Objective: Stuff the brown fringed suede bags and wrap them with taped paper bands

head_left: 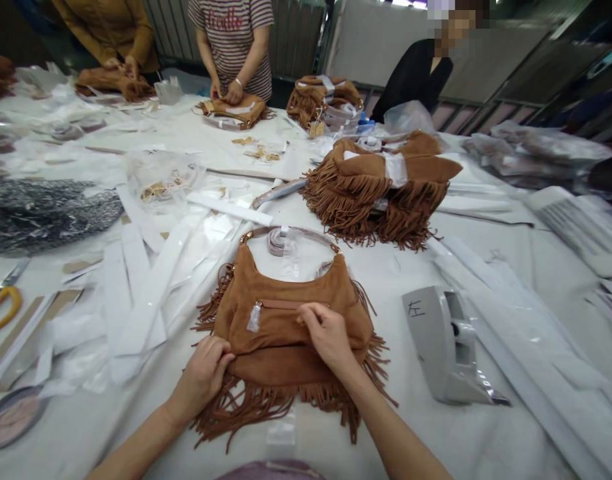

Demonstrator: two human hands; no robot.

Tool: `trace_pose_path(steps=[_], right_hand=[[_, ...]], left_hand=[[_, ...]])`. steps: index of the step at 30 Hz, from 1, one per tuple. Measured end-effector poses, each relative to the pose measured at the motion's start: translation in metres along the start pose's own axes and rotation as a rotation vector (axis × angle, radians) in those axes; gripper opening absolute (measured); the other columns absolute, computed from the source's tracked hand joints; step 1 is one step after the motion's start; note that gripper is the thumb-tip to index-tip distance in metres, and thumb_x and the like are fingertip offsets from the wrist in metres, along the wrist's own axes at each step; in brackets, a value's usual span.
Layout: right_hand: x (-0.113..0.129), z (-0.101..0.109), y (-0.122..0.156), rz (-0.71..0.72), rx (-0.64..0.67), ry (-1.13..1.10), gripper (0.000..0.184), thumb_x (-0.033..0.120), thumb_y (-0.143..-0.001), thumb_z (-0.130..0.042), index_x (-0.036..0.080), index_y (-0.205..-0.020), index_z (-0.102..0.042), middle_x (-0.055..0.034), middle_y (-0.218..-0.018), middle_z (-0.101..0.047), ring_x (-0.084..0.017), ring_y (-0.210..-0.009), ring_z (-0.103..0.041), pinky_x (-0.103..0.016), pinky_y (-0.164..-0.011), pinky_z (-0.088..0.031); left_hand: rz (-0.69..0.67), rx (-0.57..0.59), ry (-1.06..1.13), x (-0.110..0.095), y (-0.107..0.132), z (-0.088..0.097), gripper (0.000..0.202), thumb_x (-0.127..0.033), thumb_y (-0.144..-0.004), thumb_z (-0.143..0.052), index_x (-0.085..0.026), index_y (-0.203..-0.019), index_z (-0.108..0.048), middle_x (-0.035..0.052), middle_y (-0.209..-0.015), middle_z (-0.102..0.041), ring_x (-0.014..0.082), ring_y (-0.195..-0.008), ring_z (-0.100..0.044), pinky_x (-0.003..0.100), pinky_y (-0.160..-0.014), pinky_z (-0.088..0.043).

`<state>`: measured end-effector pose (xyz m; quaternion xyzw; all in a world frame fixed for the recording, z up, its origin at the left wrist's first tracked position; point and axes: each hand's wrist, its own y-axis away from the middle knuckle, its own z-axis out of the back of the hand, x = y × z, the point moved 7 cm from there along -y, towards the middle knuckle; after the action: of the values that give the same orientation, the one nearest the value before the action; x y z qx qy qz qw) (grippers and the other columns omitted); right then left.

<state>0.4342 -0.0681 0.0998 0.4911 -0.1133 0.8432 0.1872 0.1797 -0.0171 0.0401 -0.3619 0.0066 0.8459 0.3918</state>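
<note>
A brown suede fringed handbag (pixel 286 320) lies flat on the white table (pixel 511 440) right in front of me, strap at the far side. My left hand (pixel 206 370) grips the bag's lower left edge with fingers curled over it. My right hand (pixel 326 333) pinches at the right end of the bag's zipper (pixel 281 304). A small clear wrap covers the zipper pull (pixel 255 317) at the left end.
A grey tape dispenser (pixel 449 347) stands to the right. Stacks of finished fringed bags (pixel 381 193) lie beyond. White paper strips (pixel 146 293) and scissors (pixel 3 303) lie at left. Three other people work at the far side of the table.
</note>
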Motion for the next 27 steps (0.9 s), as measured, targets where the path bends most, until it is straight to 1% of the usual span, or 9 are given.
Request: trace_pose_path(steps=[3, 5, 7, 11, 15, 19, 21, 24, 27], right_hand=[[-0.027, 0.058, 0.032, -0.281, -0.245, -0.132, 0.051, 0.063, -0.084, -0.047, 0.016, -0.072, -0.063, -0.0023, -0.058, -0.061, -0.013, -0.048, -0.055, -0.023, -0.048, -0.041], [-0.049, 0.072, 0.054, -0.490, -0.198, -0.106, 0.064, 0.071, -0.082, -0.038, 0.016, -0.061, -0.060, -0.0013, -0.044, -0.053, -0.012, -0.036, -0.045, -0.024, -0.038, -0.033], [-0.059, 0.071, 0.066, -0.555, -0.083, 0.011, 0.069, 0.075, -0.082, -0.032, 0.017, -0.051, -0.056, -0.0009, -0.038, -0.047, -0.012, -0.033, -0.041, -0.025, -0.037, -0.029], [-0.042, 0.063, 0.068, -0.369, -0.122, 0.357, 0.062, 0.071, -0.081, -0.041, 0.021, -0.045, -0.046, -0.0003, -0.042, -0.047, -0.014, -0.044, -0.046, -0.027, -0.046, -0.032], [-0.018, 0.053, 0.071, -0.037, -0.164, 0.456, 0.039, 0.059, -0.078, -0.059, 0.020, -0.076, -0.057, -0.0040, -0.074, -0.061, -0.021, -0.071, -0.057, -0.031, -0.065, -0.044], [-0.020, 0.049, 0.087, 0.183, -0.255, 0.510, 0.028, 0.042, -0.082, -0.060, 0.019, -0.096, -0.052, -0.0067, -0.089, -0.059, -0.023, -0.086, -0.056, -0.037, -0.075, -0.046], [-0.025, 0.048, 0.092, 0.232, -0.317, 0.508, 0.023, 0.036, -0.085, -0.057, 0.020, -0.099, -0.050, -0.0058, -0.089, -0.058, -0.022, -0.084, -0.056, -0.037, -0.074, -0.048], [-0.029, 0.043, 0.093, 0.321, -0.350, 0.479, 0.020, 0.030, -0.088, -0.056, 0.020, -0.104, -0.049, -0.0055, -0.089, -0.058, -0.021, -0.083, -0.057, -0.036, -0.074, -0.049], [-0.031, 0.035, 0.086, 0.393, -0.261, 0.488, 0.028, 0.029, -0.090, -0.055, 0.018, -0.115, -0.048, -0.0080, -0.096, -0.060, -0.021, -0.089, -0.057, -0.036, -0.078, -0.050]], left_hand=[[0.032, 0.004, 0.014, 0.001, 0.000, 0.000, 0.010, -0.023, -0.094, -0.042, -0.020, -0.089, -0.049, 0.0039, -0.086, -0.056, 0.0196, -0.084, -0.052, 0.034, -0.077, -0.044], [0.047, 0.013, 0.011, 0.001, 0.000, 0.000, 0.011, -0.024, -0.095, -0.041, -0.020, -0.088, -0.049, 0.0038, -0.086, -0.055, 0.0196, -0.084, -0.052, 0.034, -0.077, -0.045], [0.061, 0.017, -0.005, 0.000, 0.001, 0.000, 0.011, -0.027, -0.094, -0.043, -0.020, -0.089, -0.048, 0.0038, -0.087, -0.055, 0.0196, -0.085, -0.053, 0.035, -0.077, -0.046], [0.057, -0.084, -0.087, -0.013, 0.001, 0.014, 0.031, -0.037, -0.089, -0.055, -0.018, -0.113, -0.046, 0.0081, -0.102, -0.053, 0.0224, -0.094, -0.053, 0.038, -0.082, -0.048], [-0.092, -0.096, -0.229, -0.065, -0.021, 0.020, 0.050, -0.038, -0.087, -0.057, -0.022, -0.131, -0.041, 0.0121, -0.118, -0.049, 0.0271, -0.107, -0.049, 0.045, -0.092, -0.043], [-0.326, 0.223, -0.130, -0.132, -0.071, -0.016, 0.057, -0.038, -0.085, -0.061, -0.017, -0.133, -0.039, 0.0143, -0.125, -0.050, 0.0271, -0.110, -0.049, 0.041, -0.093, -0.043], [-0.388, 0.411, -0.077, -0.150, -0.096, -0.043, 0.042, -0.036, -0.086, -0.059, -0.015, -0.121, -0.050, 0.0122, -0.113, -0.057, 0.0249, -0.100, -0.053, 0.037, -0.086, -0.045], [-0.418, 0.644, 0.063, -0.153, -0.123, -0.078, 0.015, -0.028, -0.089, -0.052, -0.017, -0.090, -0.062, 0.0057, -0.088, -0.062, 0.0188, -0.084, -0.055, 0.028, -0.077, -0.043], [-0.290, 0.770, 0.304, -0.136, -0.139, -0.100, 0.022, -0.027, -0.089, -0.050, -0.015, -0.074, -0.061, -0.0002, -0.069, -0.057, 0.0118, -0.065, -0.050, 0.022, -0.063, -0.036]])
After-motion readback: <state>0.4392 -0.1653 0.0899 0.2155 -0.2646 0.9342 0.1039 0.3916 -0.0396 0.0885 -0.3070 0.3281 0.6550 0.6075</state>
